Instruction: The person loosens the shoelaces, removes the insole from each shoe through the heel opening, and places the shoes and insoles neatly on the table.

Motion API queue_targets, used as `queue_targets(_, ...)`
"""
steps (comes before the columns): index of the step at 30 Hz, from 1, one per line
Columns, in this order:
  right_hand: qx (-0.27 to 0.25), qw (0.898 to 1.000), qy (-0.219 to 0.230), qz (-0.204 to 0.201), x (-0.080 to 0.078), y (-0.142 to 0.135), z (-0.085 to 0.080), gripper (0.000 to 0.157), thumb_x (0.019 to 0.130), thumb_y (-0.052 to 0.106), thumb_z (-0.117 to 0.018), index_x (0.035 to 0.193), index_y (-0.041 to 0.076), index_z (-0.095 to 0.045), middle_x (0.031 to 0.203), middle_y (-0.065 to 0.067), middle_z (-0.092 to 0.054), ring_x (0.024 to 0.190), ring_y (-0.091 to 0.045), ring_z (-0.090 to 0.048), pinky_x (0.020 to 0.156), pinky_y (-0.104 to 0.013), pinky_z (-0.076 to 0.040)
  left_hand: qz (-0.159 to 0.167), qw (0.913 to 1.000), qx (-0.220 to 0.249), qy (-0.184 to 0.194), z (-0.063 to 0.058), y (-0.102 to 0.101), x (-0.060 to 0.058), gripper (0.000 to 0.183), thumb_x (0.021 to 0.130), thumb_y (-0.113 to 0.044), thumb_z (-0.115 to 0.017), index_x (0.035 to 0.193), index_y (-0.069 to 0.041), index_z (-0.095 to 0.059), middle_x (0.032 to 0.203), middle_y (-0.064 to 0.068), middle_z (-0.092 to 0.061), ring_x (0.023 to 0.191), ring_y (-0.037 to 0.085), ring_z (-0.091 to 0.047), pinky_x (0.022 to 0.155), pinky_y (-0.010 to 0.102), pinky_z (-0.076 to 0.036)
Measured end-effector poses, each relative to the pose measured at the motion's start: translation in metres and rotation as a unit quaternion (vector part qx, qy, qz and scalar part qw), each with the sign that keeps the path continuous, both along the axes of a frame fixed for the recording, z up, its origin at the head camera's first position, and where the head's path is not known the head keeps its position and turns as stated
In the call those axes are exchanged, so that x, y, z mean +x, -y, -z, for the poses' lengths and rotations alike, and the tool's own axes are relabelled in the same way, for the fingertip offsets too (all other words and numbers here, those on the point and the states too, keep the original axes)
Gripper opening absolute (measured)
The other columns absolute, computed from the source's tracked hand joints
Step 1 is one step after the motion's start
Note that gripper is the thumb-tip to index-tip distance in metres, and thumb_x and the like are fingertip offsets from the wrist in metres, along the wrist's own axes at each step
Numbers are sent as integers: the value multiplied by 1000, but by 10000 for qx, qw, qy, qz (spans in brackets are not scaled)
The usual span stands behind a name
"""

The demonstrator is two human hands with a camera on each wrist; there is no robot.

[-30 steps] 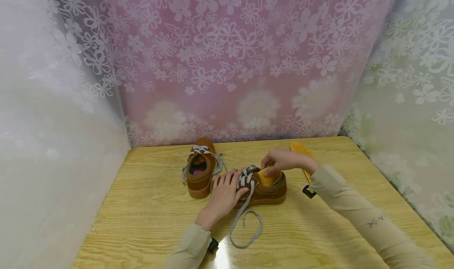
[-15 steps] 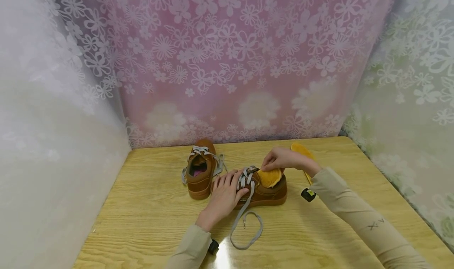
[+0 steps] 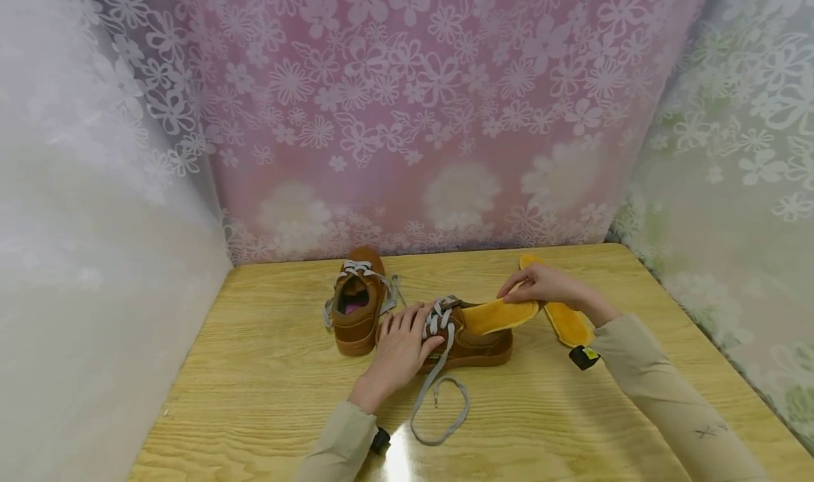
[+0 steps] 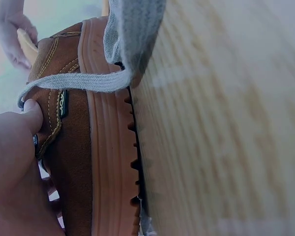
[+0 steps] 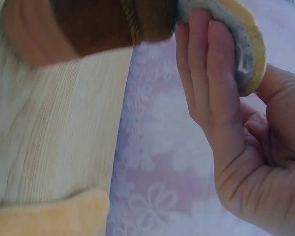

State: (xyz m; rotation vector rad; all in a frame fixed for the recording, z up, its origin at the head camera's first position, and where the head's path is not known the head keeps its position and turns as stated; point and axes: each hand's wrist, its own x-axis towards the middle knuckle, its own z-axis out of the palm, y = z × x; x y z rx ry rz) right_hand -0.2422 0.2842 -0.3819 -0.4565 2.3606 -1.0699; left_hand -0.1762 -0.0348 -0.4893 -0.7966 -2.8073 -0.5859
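Note:
A brown lace-up shoe point(image 3: 486, 360) lies sole-down on the table, toe to the left. My left hand point(image 3: 400, 355) grips its front part, thumb point(image 4: 33, 117) on the near side by the laces and fingers over the far side. From the shoe's opening sticks a yellow fuzzy insole point(image 3: 496, 316); its front end is hidden inside. My right hand point(image 3: 550, 287) pinches the insole's heel end, thumb on the yellow face and fingers against the grey underside point(image 5: 243, 66) in the right wrist view. One loose grey shoelace point(image 3: 439, 441) loops onto the table.
A second brown shoe point(image 3: 356, 333) stands behind left, toe away, with something pink inside. Another yellow insole point(image 3: 570, 325) lies to the right, partly behind my right hand. The wooden table point(image 3: 254, 369) ends at a flowered pink curtain point(image 3: 407, 150).
My right hand has moved right, drawing much more of the insole out of the shoe. The second insole shows more now. My left hand stays on the shoe.

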Motion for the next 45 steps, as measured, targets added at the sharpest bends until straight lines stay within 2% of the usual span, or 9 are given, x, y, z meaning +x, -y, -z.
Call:
queue_targets(4, 399, 9967, -701, -106, 11, -3, -2, 28, 101, 25, -65, 121, 7, -72, 86, -3, -70, 61, -12, -57, 58, -30, -55, -17, 10000, 29, 44, 0, 0, 1, 62, 107, -49, -41, 161, -22, -26, 159, 9, -36, 144, 30, -38, 116, 59, -29)
queue_targets(7, 1077, 9678, -2244, -376, 25, 10, -4, 27, 102, 28, -64, 125, 16, -71, 109, -3, -72, 76, -15, -66, 68, -36, -58, -10, 10000, 47, 44, 0, 1, 1, 62, 107, -49, -42, 161, -22, -26, 159, 9, -36, 144, 30, -38, 117, 59, -29)
queue_targets(9, 1357, 9256, -3470, -666, 35, 23, -3, 29, 100, 28, -68, 127, 19, -70, 118, -4, -70, 90, -19, -68, 77, -41, -58, 7, 10000, 68, 7, -1, 1, 2, 62, 106, -48, -44, 161, -22, -27, 158, 10, -36, 143, 30, -38, 116, 59, -29)
queue_targets(12, 1449, 8420, -5057, -1195, 43, 36, 8, 32, 94, 29, -75, 125, 20, -71, 126, -7, -67, 105, -27, -67, 88, -49, -56, 4, 10000, 64, 27, -1, 0, 1, 63, 106, -48, -43, 161, -22, -27, 159, 9, -36, 143, 30, -38, 116, 60, -29)
queue_targets(15, 1506, 7709, -5937, -1750, 47, 43, 23, 30, 96, 35, -71, 121, 20, -73, 126, -8, -68, 113, -30, -64, 94, -51, -53, -10, 9999, 34, 100, -1, -1, 0, 64, 106, -50, -42, 161, -23, -25, 160, 8, -34, 145, 29, -36, 117, 60, -28)
queue_targets(18, 1752, 7391, -6197, -1975, 49, 44, 35, 34, 99, 45, -61, 121, 23, -75, 126, -6, -68, 116, -30, -63, 97, -51, -51, -21, 9999, 34, 102, 0, 0, -1, 64, 106, -50, -41, 161, -22, -25, 160, 8, -34, 145, 29, -36, 117, 60, -28)
queue_targets(29, 2733, 7413, -5790, -2012, 55, 35, 46, 47, 86, 37, -73, 132, 25, -70, 137, -2, -64, 117, -27, -62, 95, -45, -52, 12, 9999, 57, 131, -1, -1, 0, 64, 106, -50, -42, 162, -23, -24, 160, 8, -34, 145, 29, -36, 117, 59, -27)
queue_targets(35, 2800, 7537, -5629, -1916, 60, 31, 37, 52, 81, 9, -82, 130, 22, -72, 135, -2, -64, 113, -26, -60, 94, -45, -52, 48, 9999, 70, 75, -2, -3, -1, 64, 107, -50, -41, 162, -21, -24, 159, 8, -34, 143, 30, -37, 117, 58, -28)
queue_targets(45, 2890, 7608, -5593, -1575, 71, 17, 12, 56, 77, -5, -81, 128, 16, -71, 136, -5, -63, 116, -29, -59, 97, -50, -50, 14, 10000, 39, 79, 0, 0, 0, 63, 107, -49, -42, 161, -21, -26, 160, 7, -34, 144, 29, -37, 118, 58, -27)
